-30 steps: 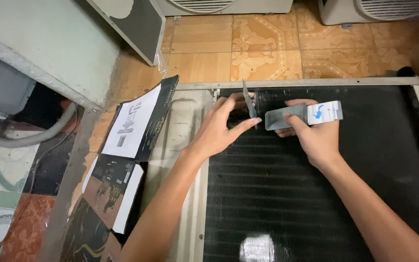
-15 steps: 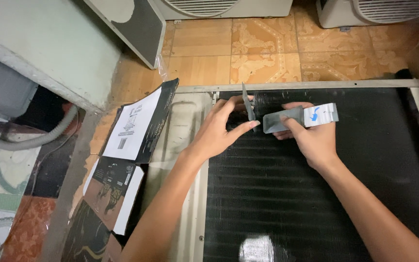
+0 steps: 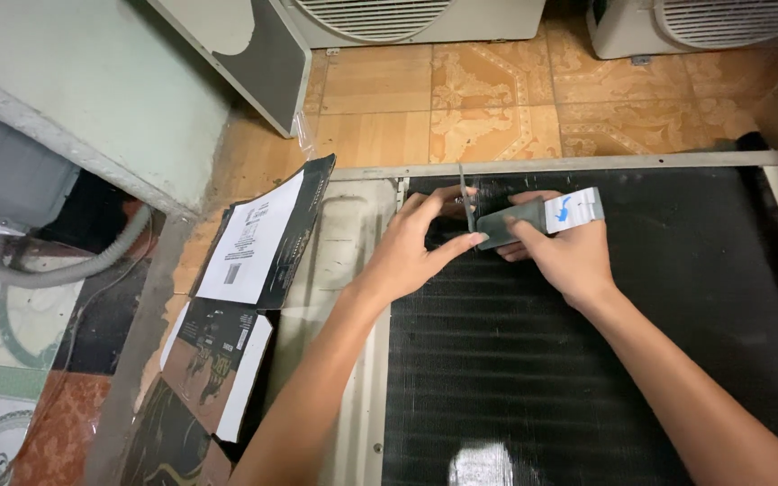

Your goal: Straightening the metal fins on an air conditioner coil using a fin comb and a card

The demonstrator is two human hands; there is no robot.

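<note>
My right hand (image 3: 569, 256) gripped the fin comb (image 3: 533, 216); left hand (image 3: 411, 256) lay open steadying its blade near the coil's (image 3: 587, 378) top edge; most fins left uncombed.

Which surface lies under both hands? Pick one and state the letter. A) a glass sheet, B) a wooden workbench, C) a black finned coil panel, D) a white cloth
C: the left hand and the right hand, which grips a grey tool with a white end, sit over the black finned coil panel that lies flat in its pale metal frame on the tiled floor.
</note>
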